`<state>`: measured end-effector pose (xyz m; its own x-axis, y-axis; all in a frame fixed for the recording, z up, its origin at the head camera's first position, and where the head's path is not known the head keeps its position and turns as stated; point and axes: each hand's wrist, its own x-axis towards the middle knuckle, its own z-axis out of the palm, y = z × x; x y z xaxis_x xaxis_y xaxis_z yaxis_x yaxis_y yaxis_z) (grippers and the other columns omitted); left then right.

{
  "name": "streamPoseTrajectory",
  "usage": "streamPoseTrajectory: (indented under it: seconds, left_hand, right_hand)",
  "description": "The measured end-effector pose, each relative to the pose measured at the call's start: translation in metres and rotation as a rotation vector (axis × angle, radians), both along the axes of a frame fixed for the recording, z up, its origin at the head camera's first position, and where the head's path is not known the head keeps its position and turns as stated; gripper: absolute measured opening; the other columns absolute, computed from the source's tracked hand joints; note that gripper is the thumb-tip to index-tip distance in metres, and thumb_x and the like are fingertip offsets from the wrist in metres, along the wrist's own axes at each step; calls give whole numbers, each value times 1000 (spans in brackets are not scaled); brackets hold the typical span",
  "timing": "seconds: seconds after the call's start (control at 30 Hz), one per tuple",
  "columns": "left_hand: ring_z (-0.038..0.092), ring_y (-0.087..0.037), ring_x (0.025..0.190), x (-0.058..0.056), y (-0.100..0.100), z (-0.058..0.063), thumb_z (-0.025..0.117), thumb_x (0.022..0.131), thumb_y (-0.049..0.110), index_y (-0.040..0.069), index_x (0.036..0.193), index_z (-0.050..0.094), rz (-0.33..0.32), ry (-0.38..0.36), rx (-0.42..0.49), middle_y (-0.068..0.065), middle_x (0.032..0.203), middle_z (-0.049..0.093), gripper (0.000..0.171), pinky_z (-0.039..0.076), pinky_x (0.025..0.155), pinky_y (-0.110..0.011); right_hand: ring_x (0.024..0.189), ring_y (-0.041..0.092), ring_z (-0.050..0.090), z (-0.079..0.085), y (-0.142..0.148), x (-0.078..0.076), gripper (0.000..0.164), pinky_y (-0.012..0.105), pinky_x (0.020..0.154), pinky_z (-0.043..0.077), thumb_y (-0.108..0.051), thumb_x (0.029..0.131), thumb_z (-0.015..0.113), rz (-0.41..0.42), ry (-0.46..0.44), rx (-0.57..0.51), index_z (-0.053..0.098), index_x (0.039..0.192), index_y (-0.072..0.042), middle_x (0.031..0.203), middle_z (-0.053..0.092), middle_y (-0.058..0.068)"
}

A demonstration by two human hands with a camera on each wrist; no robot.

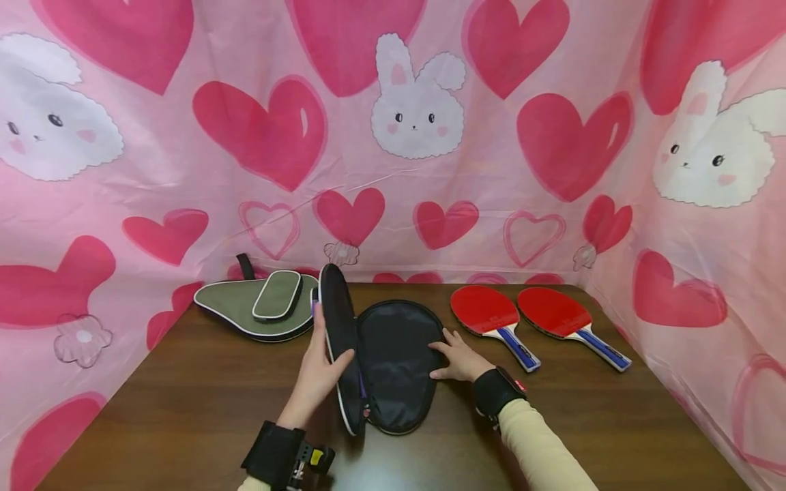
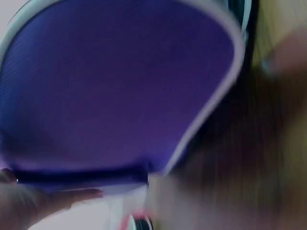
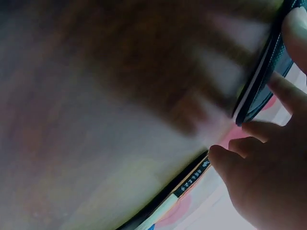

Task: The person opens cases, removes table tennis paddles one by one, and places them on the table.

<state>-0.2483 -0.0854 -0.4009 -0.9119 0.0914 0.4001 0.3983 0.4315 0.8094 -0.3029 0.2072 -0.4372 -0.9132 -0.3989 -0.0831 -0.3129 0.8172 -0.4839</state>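
A table tennis paddle case (image 1: 399,361) lies unzipped on the table, its black inside showing. Its raised lid (image 1: 341,334) stands nearly upright on the left; in the left wrist view the lid's outer face (image 2: 115,91) is purple with pale piping. My left hand (image 1: 316,382) grips this lid, thumb on the inner side and fingers along the outside. At the case's right rim, my right hand (image 1: 462,358) touches the edge with spread fingers. The right wrist view shows its fingertips (image 3: 283,88) right at the dark zippered rim.
Two red paddles (image 1: 485,309) (image 1: 555,312) with blue and white handles lie on the right of the brown wooden table (image 1: 202,395). A green paddle case (image 1: 230,303) with a pocket lies at the back left. Pink heart-patterned cloth (image 1: 344,157) encloses the back and sides.
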Motion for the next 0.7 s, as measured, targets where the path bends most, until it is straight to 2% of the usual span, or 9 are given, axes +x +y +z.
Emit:
streamPoseTrajectory:
  seconds: [0.07,0.1,0.17,0.23,0.3,0.43,0.47,0.57,0.7]
  left_hand:
    - [15,-51,139,0,16,1,66,86,5,5,155,-2,-98,14,-46,-25,158,-9,96,26,103,-65]
    - [21,-54,136,1,24,1,66,86,6,6,155,0,-132,3,-83,-23,158,-13,96,32,99,-65]
    - [30,-60,128,4,38,0,66,87,12,10,156,3,-183,-64,-185,-22,158,-17,94,40,89,-67]
    - [45,-61,116,8,49,-3,67,85,19,10,156,13,-203,-131,-295,-24,158,-10,90,45,82,-66]
    - [55,-58,102,11,59,-8,66,84,25,5,153,26,-208,-175,-408,-29,157,3,82,48,79,-63]
    - [60,-53,98,12,76,-16,61,85,28,-5,139,48,-198,-179,-557,-35,146,32,64,47,84,-60]
    - [58,-53,103,12,79,-17,60,86,28,-6,137,50,-197,-185,-585,-35,144,36,62,45,86,-60]
    - [51,-53,116,8,87,-15,59,87,29,-6,135,53,-215,-215,-621,-33,141,41,60,38,93,-64]
    - [46,-59,118,7,94,-11,63,85,31,-4,135,53,-231,-260,-650,-32,140,43,62,32,94,-71]
  right_hand:
    - [139,54,12,0,0,-1,59,66,103,25,-22,81,79,-16,-22,7,57,132,-4,152,21,34]
    - [139,53,12,0,0,-2,59,67,103,25,-24,81,78,-23,-30,15,56,133,-5,152,20,33]
    - [139,53,11,0,1,-2,59,68,102,24,-25,82,78,-30,-38,27,56,134,-6,153,21,32]
    - [139,53,12,-1,0,-3,59,68,103,23,-26,83,77,-30,-38,37,55,134,-6,152,23,31]
    - [139,53,13,-1,0,-2,62,67,104,23,-28,83,77,-31,-34,50,54,136,-4,152,24,30]
    - [138,54,14,-1,-1,-1,69,66,105,23,-27,82,78,-29,-27,50,50,138,3,151,26,31]
    - [138,55,14,-1,-1,-1,71,66,105,22,-26,81,78,-30,-28,44,49,139,4,151,26,31]
    - [136,59,14,1,0,0,74,66,105,21,-24,79,79,-27,-12,19,46,139,6,148,28,34]
    - [134,61,12,4,2,0,77,66,106,17,-20,79,79,-13,-19,-11,43,141,8,147,29,36]
